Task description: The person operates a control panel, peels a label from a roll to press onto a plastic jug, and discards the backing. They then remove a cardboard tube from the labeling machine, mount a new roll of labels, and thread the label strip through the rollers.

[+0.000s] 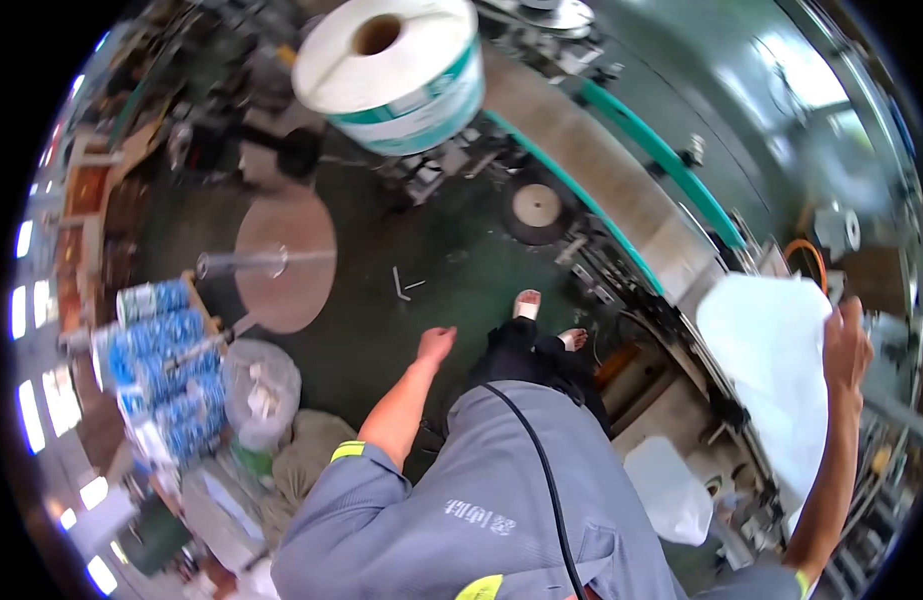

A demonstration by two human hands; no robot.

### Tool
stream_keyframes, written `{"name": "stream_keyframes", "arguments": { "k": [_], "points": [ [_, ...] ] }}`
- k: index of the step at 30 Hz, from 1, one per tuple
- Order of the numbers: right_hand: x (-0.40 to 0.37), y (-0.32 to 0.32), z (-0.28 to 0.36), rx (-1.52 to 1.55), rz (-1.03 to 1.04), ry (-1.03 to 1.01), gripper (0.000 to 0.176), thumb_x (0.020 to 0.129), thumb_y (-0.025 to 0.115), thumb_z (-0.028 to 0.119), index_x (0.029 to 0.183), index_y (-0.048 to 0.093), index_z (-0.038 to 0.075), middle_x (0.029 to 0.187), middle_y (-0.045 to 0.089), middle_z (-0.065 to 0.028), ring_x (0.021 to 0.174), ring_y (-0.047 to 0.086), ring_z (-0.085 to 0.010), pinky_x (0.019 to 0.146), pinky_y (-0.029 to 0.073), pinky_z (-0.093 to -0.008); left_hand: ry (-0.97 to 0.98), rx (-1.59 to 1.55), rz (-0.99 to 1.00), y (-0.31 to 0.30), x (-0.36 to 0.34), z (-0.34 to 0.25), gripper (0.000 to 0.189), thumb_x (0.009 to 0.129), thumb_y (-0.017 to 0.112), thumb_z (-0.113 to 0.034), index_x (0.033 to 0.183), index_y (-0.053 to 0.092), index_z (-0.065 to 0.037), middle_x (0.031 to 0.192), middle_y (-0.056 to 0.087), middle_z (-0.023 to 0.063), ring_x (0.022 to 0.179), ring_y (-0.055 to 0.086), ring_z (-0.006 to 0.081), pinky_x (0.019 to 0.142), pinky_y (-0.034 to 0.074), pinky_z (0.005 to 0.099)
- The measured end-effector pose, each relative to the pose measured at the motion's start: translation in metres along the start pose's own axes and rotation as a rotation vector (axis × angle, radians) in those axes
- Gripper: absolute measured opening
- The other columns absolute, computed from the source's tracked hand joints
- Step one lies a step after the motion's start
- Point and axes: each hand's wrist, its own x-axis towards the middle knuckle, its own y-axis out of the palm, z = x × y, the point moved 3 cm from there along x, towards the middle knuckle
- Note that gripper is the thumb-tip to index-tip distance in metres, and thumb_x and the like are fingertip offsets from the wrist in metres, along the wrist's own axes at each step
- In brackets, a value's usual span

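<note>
My left hand (438, 345) hangs over the dark green floor, in front of my body. Its fingers are curled in, and nothing shows in them. On the far right, my right hand (847, 350) is closed at the edge of a large white sheet (761, 345), which lies at the end of the conveyor. Whether the fingers grip the sheet or something beside it is hidden. A smaller white plastic bag (668, 490) hangs below the sheet, close to my right side.
A big label roll (401, 110) stands ahead, beside the conveyor belt (601, 150) with its green rails. To the left are a round disc with a spindle (291, 290), blue-and-white wrapped rolls (166, 350) and a clear bag (261, 390). Small white scraps (401, 285) lie on the floor.
</note>
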Motion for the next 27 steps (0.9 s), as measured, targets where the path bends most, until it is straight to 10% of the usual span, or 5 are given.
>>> {"name": "stream_keyframes", "arguments": {
  "k": [6,10,14,19,27],
  "points": [
    [-0.007,-0.024,0.039,-0.072,0.087,0.265,0.042,0.107,0.049,0.048,0.11,0.06,0.008,0.089,0.071,-0.0212,0.089,0.069,-0.0446,0.078,0.051,-0.0526,0.419,0.041,-0.131,-0.028,-0.069,-0.113,0.033,0.094,0.07,-0.037,0.103,0.074,-0.005,0.095,0.077,0.0126,0.09,0.075,0.0277,0.08,0.057,0.0387],
    [-0.024,-0.025,0.087,0.453,-0.612,0.12,0.029,0.105,0.061,0.027,0.118,0.066,0.001,0.11,0.069,-0.0127,0.102,0.064,-0.027,0.092,0.051,-0.0397,0.801,-0.22,-0.385,-0.112,-0.161,-0.24,0.029,0.097,0.071,-0.026,0.119,0.069,-0.007,0.091,0.077,0.0113,0.088,0.076,0.0196,0.077,0.057,0.0325],
    [-0.012,0.022,0.234,0.932,-0.082,0.065,0.02,0.104,0.062,0.019,0.116,0.07,0.004,0.105,0.069,-0.0059,0.094,0.062,-0.0146,0.085,0.05,-0.029,1.02,-0.61,-0.431,-0.201,-0.126,-0.317,0.05,0.103,0.064,-0.04,0.134,0.059,-0.002,0.128,0.069,0.0108,0.107,0.07,0.0217,0.091,0.055,0.0353],
    [0.095,0.057,0.394,1.952,0.418,0.211,0.053,0.105,0.057,0.039,0.14,0.055,0.0,0.133,0.066,-0.0151,0.123,0.063,-0.0279,0.104,0.049,-0.0423,0.459,-1.215,-0.122,-0.261,-0.007,-0.395,0.072,0.102,0.055,-0.059,0.143,0.052,0.0,0.139,0.062,0.0132,0.108,0.065,0.0221,0.094,0.052,0.0384],
    [0.265,0.036,0.632,2.038,0.589,-0.184,0.053,0.106,0.053,0.036,0.143,0.054,-0.002,0.136,0.065,-0.0132,0.121,0.064,-0.0239,0.103,0.052,-0.0399,0.331,-1.173,-0.11,-0.25,0.043,-0.441,0.045,0.103,0.059,-0.048,0.109,0.071,-0.004,0.101,0.071,0.0072,0.094,0.064,0.0184,0.087,0.049,0.0364]
  ]
}}
